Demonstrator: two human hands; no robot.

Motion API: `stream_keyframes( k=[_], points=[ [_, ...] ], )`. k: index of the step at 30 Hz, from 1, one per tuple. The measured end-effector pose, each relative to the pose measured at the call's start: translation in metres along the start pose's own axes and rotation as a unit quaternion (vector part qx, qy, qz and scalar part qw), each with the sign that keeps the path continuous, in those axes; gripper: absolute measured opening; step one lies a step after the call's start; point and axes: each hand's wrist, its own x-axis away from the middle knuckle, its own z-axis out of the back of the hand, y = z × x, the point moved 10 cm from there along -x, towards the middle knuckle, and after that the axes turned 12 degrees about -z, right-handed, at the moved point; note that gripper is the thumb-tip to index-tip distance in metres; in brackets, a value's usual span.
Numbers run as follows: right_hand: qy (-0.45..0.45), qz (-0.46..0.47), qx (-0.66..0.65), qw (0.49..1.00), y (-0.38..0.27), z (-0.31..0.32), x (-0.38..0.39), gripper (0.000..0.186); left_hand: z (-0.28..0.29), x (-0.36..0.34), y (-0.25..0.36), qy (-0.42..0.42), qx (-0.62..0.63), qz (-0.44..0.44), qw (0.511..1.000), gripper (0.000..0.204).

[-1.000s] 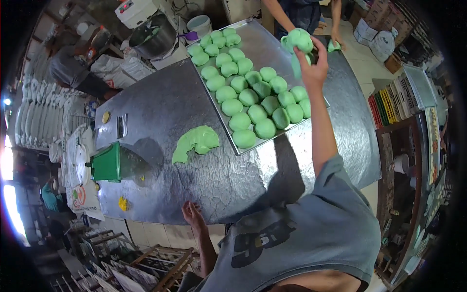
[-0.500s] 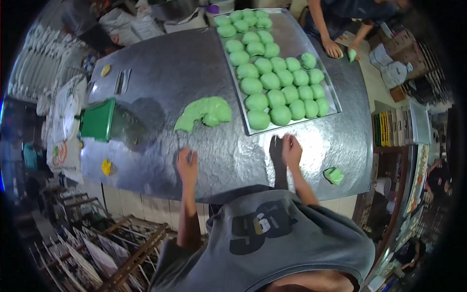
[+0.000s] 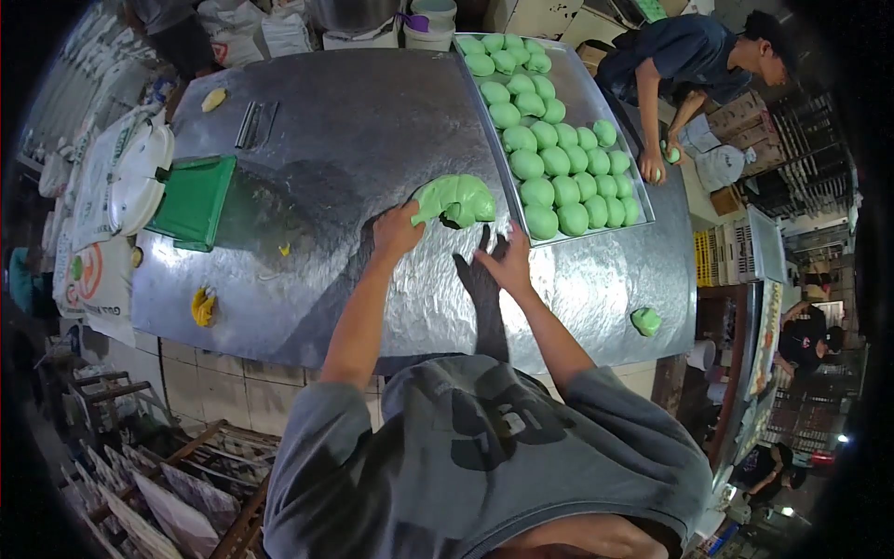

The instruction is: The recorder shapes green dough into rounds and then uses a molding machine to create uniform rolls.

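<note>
A curved slab of soft green dough (image 3: pixel 463 197) lies on the metal table (image 3: pixel 326 121) in front of me. My left hand (image 3: pixel 398 231) is closed round its left end. Just below the dough's right end, my right hand (image 3: pixel 508 261) hovers with thumb and fingers apart, holding nothing. Its fingertips come close to the near left corner of a metal tray (image 3: pixel 610 233). Rows of smooth green dough balls (image 3: pixel 555 160) fill much of that tray. A small green dough lump (image 3: pixel 645 321) sits apart at the table's right.
On the left lie a green plastic container (image 3: pixel 200 200), a yellow lump (image 3: pixel 202 306) and a flat metal tool (image 3: pixel 253 125). A pale yellow piece (image 3: pixel 214 100) sits farther back. At the far right, a co-worker (image 3: pixel 670 65) handles green dough. White sacks (image 3: pixel 102 196) line the left edge.
Both hands have moved forward over the table, the left one from bare metal onto the dough, now gripping it. My right hand has opened. The view has shifted.
</note>
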Motion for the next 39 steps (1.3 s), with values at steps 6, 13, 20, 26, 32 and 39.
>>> stream_keyframes(
  k=[6, 13, 20, 26, 32, 39],
  points=[
    [0.05, 0.015, 0.052, 0.997, -0.041, -0.06, -0.049, 0.094, 0.039, 0.161, -0.051, 0.04, -0.003, 0.094, 0.995, 0.034],
    [-0.02, 0.062, 0.046, 0.997, -0.041, -0.069, -0.052, 0.085, 0.117, 0.291, -0.094, 0.154, 0.12, 0.108, 0.975, 0.01],
    [-0.019, -0.062, -0.003, 0.998, -0.021, -0.066, -0.053, 0.078, 0.071, 0.214, -0.052, 0.12, 0.416, 0.031, 0.901, 0.02],
    [-0.044, -0.141, -0.054, 0.987, -0.002, -0.066, -0.007, 0.059, -0.037, 0.064, 0.08, -0.094, 0.868, 0.076, 0.481, 0.058],
    [0.041, -0.176, 0.009, 0.983, 0.009, -0.002, 0.107, 0.03, -0.112, 0.016, 0.077, -0.149, 0.874, 0.177, 0.427, 0.052],
    [0.01, -0.212, -0.081, 0.974, 0.01, 0.081, 0.155, 0.018, -0.138, 0.012, 0.066, -0.06, 0.837, 0.148, 0.524, 0.051]
  ],
)
